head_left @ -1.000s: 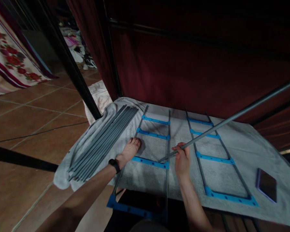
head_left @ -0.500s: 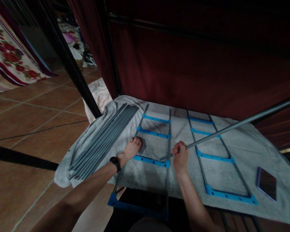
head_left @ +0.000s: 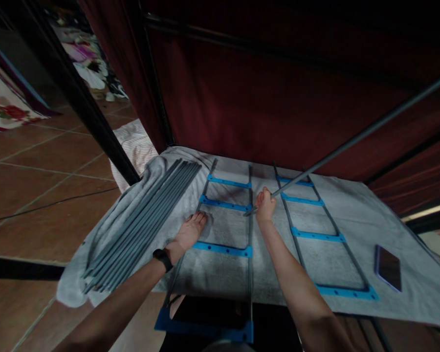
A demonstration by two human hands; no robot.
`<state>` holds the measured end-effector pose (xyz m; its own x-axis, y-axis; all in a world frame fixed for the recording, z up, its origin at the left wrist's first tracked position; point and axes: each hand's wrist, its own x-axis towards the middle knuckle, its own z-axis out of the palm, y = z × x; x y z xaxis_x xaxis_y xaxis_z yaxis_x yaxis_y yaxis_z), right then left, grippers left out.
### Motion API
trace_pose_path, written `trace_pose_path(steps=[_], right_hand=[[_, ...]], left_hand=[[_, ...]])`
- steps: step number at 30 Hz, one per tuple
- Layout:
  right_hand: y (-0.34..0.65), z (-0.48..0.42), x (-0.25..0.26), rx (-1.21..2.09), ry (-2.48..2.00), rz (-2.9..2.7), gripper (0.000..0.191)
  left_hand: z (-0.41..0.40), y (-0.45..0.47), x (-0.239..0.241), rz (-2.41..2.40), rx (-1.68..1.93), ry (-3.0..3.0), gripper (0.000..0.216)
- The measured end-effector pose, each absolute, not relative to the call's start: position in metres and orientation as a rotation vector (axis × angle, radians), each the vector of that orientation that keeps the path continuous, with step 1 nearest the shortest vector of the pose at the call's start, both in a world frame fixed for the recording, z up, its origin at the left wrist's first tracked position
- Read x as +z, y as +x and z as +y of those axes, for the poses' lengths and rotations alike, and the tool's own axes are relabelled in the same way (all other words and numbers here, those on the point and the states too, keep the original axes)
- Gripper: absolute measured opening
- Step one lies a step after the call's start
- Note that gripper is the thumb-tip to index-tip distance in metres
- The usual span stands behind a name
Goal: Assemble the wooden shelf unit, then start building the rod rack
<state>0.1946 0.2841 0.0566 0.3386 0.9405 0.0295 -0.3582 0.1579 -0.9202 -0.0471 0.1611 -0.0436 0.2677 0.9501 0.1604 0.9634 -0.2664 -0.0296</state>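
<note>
A ladder-like rack frame of grey tubes and blue crosspieces lies before me, its near end over my lap. My left hand lies across its left tube, fingers curled over it; the thumb is hidden. In my right hand is a long grey tube, gripped close to its lower end and slanting up to the right. Its tip meets or lies just above the right end of a blue crosspiece; contact is unclear. A second such frame lies to the right.
Loose grey tubes lie in a bundle at left on the grey cloth. A phone rests at right. A dark metal post rises at left, and a dark red curtain hangs behind.
My right hand has moved away from me with the tube, its tip going from the nearer crosspiece to one farther up. My left hand stays on the frame. The view has shifted.
</note>
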Motion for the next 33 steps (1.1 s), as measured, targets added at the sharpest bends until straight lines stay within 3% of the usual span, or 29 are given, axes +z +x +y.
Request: trace_pose_path(steps=[11, 33], right_hand=[[0.187, 0.321, 0.056, 0.98, -1.049, -0.846, 0.05], [0.192, 0.309, 0.051, 1.041, -0.984, -0.993, 0.048]], left_hand=[[0.162, -0.048, -0.045, -1.823, -0.216, -2.407, 0.037], [0.161, -0.047, -0.042, -1.849, -0.16, -2.354, 0.035]])
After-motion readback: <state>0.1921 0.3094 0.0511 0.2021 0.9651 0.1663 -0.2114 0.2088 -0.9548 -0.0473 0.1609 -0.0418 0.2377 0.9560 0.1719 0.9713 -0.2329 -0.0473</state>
